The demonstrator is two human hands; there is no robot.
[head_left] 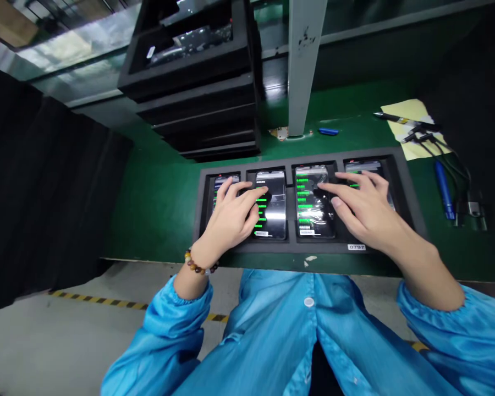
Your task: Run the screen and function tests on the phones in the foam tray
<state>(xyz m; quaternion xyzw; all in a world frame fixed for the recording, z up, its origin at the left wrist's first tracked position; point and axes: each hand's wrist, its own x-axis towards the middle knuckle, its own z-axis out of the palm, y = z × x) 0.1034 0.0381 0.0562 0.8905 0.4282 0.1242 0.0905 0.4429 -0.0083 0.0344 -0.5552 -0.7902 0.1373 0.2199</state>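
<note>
A black foam tray [291,246] lies along the front of the bench with several smartphones in its slots. My left hand [233,217] is open, its index fingertip at the lit screen of the second smartphone [275,214] from the left. Partly covered by that hand is the leftmost smartphone [221,180]. My right hand [367,206] is open too, with its index finger reaching the screen of the third smartphone [313,203]. It hides much of the rightmost smartphone [365,166]. Green bars of text show on the screens. Whether the fingertips touch the glass, I cannot tell.
Behind on the left rises a stack of black trays [206,104]. A grey metal post [303,71] stands at the back, near a blue pen cap [329,131]. At right are a yellow paper [412,110], a pen [396,118], black cables [445,146] and a blue pen [444,190].
</note>
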